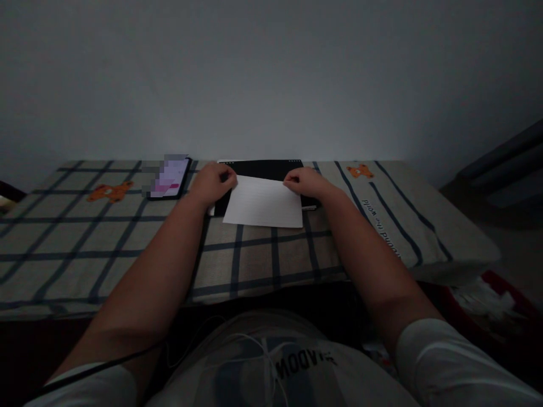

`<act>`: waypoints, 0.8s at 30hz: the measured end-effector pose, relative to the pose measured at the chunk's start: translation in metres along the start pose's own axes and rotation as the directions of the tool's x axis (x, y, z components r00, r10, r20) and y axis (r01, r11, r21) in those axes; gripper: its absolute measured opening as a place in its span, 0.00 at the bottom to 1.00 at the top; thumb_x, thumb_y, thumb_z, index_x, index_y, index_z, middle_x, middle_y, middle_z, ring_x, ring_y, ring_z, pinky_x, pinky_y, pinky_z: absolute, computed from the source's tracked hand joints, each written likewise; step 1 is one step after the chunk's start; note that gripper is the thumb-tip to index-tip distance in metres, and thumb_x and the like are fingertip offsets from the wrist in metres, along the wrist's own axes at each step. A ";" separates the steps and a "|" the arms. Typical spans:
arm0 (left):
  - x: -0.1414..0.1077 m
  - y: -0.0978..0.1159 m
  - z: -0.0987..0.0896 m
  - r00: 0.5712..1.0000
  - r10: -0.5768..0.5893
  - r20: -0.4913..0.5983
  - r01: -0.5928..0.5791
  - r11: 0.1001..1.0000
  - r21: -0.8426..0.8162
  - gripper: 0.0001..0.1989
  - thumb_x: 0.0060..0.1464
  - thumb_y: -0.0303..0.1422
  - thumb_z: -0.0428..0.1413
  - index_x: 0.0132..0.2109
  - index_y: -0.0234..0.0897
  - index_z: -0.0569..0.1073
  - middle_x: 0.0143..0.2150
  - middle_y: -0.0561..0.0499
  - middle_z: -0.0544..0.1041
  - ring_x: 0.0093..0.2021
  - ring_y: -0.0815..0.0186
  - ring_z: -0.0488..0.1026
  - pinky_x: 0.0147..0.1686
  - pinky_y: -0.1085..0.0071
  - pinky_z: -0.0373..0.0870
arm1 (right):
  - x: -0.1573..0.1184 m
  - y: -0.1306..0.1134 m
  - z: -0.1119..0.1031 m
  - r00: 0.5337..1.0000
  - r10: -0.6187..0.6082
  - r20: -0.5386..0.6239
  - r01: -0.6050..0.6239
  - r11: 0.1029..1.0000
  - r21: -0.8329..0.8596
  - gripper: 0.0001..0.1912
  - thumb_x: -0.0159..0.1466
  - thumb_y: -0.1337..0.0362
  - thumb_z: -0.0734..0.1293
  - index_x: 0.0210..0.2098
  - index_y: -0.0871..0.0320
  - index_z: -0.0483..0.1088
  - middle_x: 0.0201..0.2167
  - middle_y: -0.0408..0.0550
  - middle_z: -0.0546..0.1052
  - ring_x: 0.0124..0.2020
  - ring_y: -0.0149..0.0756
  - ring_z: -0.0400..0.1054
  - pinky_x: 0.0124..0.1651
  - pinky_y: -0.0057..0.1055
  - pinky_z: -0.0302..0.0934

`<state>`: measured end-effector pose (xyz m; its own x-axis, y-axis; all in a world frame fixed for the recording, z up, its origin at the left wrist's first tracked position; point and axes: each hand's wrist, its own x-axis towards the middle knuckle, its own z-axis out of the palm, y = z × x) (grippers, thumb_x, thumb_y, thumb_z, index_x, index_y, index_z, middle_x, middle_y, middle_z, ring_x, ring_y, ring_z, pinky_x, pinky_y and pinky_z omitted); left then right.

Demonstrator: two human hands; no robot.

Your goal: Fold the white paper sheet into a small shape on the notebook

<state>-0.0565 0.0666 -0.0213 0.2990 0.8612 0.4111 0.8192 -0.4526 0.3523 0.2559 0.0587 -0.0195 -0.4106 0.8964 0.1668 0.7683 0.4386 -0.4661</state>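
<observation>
A white sheet of paper (265, 203) with faint lines is stretched between my hands, its near edge hanging toward me. My left hand (213, 183) pinches the far left corner between thumb and fingers. At the far right corner, my right hand (306, 182) grips the sheet the same way. Beneath and behind the paper lies a black-covered notebook (263, 168), with a row of small white marks along its far edge. The paper hides much of the notebook.
A checked tablecloth (271, 265) with bear prints covers the table. To the left lies a phone (172, 178) with its screen lit. A plain wall (271, 79) rises behind the table. On the floor at right stands a red container (509, 294) with whitish crumpled stuff.
</observation>
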 end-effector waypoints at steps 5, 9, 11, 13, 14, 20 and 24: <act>-0.001 0.007 0.000 0.998 0.051 -0.024 -0.051 0.999 -0.004 0.12 0.60 0.37 0.52 0.38 0.39 0.79 0.39 0.45 0.81 0.41 0.58 0.73 0.46 0.62 0.68 | 0.000 -0.004 0.001 1.000 -0.013 0.007 0.014 0.995 -0.097 0.11 0.64 0.66 0.65 0.39 0.61 0.81 0.34 0.52 0.81 0.33 0.37 0.69 0.36 0.33 0.55; -0.003 0.015 -0.001 0.997 0.069 -0.023 -0.069 0.998 0.012 0.13 0.61 0.37 0.52 0.40 0.38 0.79 0.40 0.45 0.80 0.42 0.57 0.73 0.47 0.62 0.68 | 0.000 -0.012 0.003 0.998 -0.055 0.026 0.058 0.991 -0.123 0.13 0.66 0.63 0.66 0.42 0.61 0.81 0.36 0.52 0.81 0.34 0.37 0.68 0.36 0.33 0.55; -0.003 0.018 -0.002 0.997 0.080 -0.011 -0.080 0.997 0.017 0.13 0.61 0.37 0.52 0.40 0.38 0.79 0.40 0.44 0.80 0.43 0.57 0.73 0.48 0.61 0.68 | 0.000 -0.014 0.005 0.996 -0.083 0.024 0.085 0.989 -0.123 0.13 0.66 0.63 0.65 0.42 0.61 0.81 0.36 0.52 0.81 0.35 0.38 0.68 0.37 0.33 0.55; -0.004 0.020 -0.002 0.996 0.092 -0.011 -0.091 0.996 0.020 0.13 0.62 0.37 0.52 0.41 0.37 0.79 0.40 0.44 0.80 0.43 0.56 0.73 0.49 0.61 0.68 | 0.001 -0.016 0.007 0.994 -0.110 0.015 0.111 0.986 -0.125 0.13 0.66 0.63 0.65 0.42 0.61 0.81 0.37 0.53 0.81 0.36 0.38 0.68 0.38 0.34 0.55; -0.004 0.021 -0.002 0.995 0.094 -0.013 -0.094 0.995 0.020 0.13 0.62 0.37 0.52 0.41 0.37 0.79 0.40 0.43 0.80 0.43 0.56 0.73 0.49 0.60 0.68 | 0.001 -0.016 0.008 0.993 -0.119 0.011 0.119 0.985 -0.125 0.13 0.66 0.63 0.65 0.42 0.61 0.81 0.38 0.53 0.81 0.36 0.39 0.68 0.39 0.34 0.55; -0.003 0.019 0.000 0.996 0.086 -0.002 -0.086 0.996 0.015 0.13 0.62 0.38 0.51 0.42 0.38 0.79 0.41 0.43 0.80 0.44 0.56 0.73 0.49 0.60 0.68 | 0.003 -0.013 0.012 0.992 -0.122 0.015 0.123 0.988 -0.097 0.14 0.66 0.63 0.64 0.42 0.61 0.80 0.38 0.53 0.80 0.37 0.38 0.67 0.40 0.34 0.55; -0.002 0.016 0.002 0.995 0.098 0.000 -0.098 0.995 0.006 0.14 0.64 0.38 0.50 0.44 0.38 0.79 0.43 0.43 0.80 0.46 0.55 0.74 0.50 0.59 0.68 | 0.004 -0.011 0.012 0.993 -0.120 -0.001 0.119 0.989 -0.092 0.13 0.66 0.62 0.64 0.40 0.61 0.80 0.37 0.53 0.79 0.36 0.38 0.67 0.39 0.34 0.54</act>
<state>-0.0430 0.0576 -0.0182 0.3776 0.8130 0.4432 0.7891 -0.5330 0.3054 0.2399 0.0566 -0.0243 -0.4990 0.8375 0.2228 0.7557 0.5463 -0.3612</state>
